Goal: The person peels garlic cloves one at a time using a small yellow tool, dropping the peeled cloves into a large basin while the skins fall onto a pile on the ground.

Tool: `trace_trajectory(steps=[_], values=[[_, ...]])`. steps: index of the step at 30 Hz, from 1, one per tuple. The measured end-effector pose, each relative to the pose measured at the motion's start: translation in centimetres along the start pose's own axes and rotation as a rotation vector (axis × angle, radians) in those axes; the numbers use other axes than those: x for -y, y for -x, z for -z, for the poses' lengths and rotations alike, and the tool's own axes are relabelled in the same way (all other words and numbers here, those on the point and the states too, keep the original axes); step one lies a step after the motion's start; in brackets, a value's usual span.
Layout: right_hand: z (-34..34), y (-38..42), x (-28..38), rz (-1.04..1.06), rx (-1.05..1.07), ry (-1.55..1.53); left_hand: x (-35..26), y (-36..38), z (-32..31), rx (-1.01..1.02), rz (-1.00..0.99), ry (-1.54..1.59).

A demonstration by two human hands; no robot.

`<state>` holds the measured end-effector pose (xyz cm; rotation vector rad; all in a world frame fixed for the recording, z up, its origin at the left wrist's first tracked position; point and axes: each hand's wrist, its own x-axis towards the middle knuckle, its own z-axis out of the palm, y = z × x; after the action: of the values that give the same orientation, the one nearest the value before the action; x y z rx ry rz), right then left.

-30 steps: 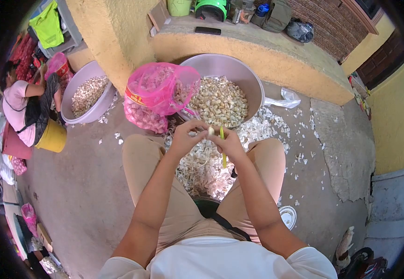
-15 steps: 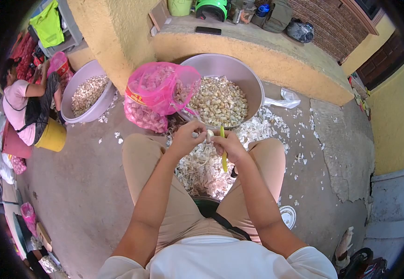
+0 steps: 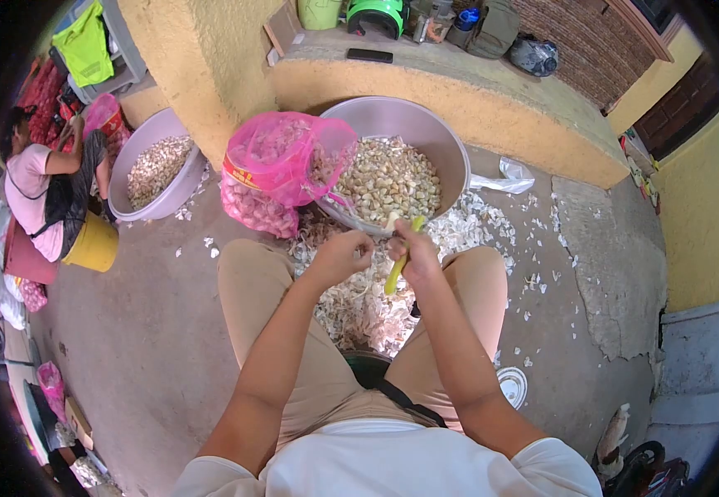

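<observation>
My right hand (image 3: pixel 413 255) is closed round a yellow-green knife (image 3: pixel 395 271), with a pale garlic clove (image 3: pixel 392 220) at its fingertips near the basin's front rim. To its left, my left hand (image 3: pixel 344 258) has its fingers curled together; whether something small is between them I cannot make out. Beyond both hands stands a large lilac basin (image 3: pixel 456 157) holding many garlic cloves (image 3: pixel 393 178). A pink mesh bag of garlic (image 3: pixel 268 170) leans against the basin's left side. Loose garlic skins (image 3: pixel 359 306) are heaped below my hands, between my knees.
At the left, a person (image 3: pixel 41 178) sits on a yellow bucket (image 3: pixel 93 243) beside another lilac basin (image 3: pixel 165 195). A ledge behind carries a phone (image 3: pixel 369 55) and a green helmet (image 3: pixel 377 16). A white lid (image 3: pixel 512 387) lies right of my knee.
My hands have moved apart. The right one has gone slightly forward with the clove and knife, to the basin's rim; the left has drawn back a little.
</observation>
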<state>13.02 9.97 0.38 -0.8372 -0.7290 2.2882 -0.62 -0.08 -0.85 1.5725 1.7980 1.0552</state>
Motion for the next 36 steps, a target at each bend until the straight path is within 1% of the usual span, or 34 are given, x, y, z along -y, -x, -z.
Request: trace_trajectory(steps=[1, 2, 4, 5, 10, 11, 13, 16, 19, 20, 22, 23, 26, 28, 31, 34, 36], values=[[0.2, -0.2, 0.2, 0.03, -0.014, -0.047, 0.1, 0.1, 0.0, 0.064, -0.003, -0.05], [0.4, -0.3, 0.5, 0.042, -0.006, -0.015, 0.3, 0.2, -0.1, 0.127, -0.006, -0.1], [0.1, -0.1, 1.3, 0.067, 0.01, 0.048, 0.7, 0.2, -0.5, 0.078, -0.057, -0.061], [-0.2, 0.2, 1.2, 0.085, 0.022, 0.128, 0.9, 0.2, -0.6, 0.052, -0.084, -0.042], [-1.0, 0.8, 0.3, 0.188, 0.085, 0.576, -0.2, -0.4, 0.4, -0.152, 0.086, 0.174], [-1.1, 0.8, 0.2, 0.183, 0.087, 0.602, -0.5, -0.4, 0.6, -0.2, 0.117, 0.205], [-1.2, 1.0, -0.1, 0.173, 0.094, 0.653, 0.2, -0.6, 0.5, -0.223, 0.162, 0.287], [-1.6, 1.2, -0.7, 0.165, 0.048, 0.852, -0.3, -0.7, 0.6, -0.267, 0.176, 0.336], [-1.3, 0.8, -1.5, 0.235, 0.07, 0.861, -0.2, -0.6, 0.4, -0.305, 0.157, 0.308], [-1.2, 0.7, -1.6, 0.211, 0.065, 0.838, 0.0, -0.6, 0.3, -0.317, 0.149, 0.292], [-1.6, 1.0, -1.4, 0.164, 0.055, 0.791, 0.1, -0.6, 0.3, -0.299, 0.194, 0.402], [-1.7, 1.0, -1.4, 0.18, 0.055, 0.777, 0.2, -0.7, 0.4, -0.29, 0.217, 0.457], [-1.9, 1.0, -1.7, 0.215, 0.058, 0.756, -0.5, -0.6, 0.9, -0.293, 0.261, 0.471], [-1.8, 0.9, -1.8, 0.223, 0.062, 0.771, 0.1, -0.6, 0.5, -0.307, 0.257, 0.472], [-2.1, 1.1, -1.9, 0.202, 0.056, 0.708, 0.4, -0.7, 0.1, -0.317, 0.254, 0.505], [-1.9, 1.1, -1.9, 0.192, 0.042, 0.7, 0.5, -0.8, 0.0, -0.335, 0.255, 0.53], [-1.9, 1.1, -2.2, 0.224, 0.017, 0.782, 0.5, -0.8, -0.1, -0.343, 0.246, 0.497]])
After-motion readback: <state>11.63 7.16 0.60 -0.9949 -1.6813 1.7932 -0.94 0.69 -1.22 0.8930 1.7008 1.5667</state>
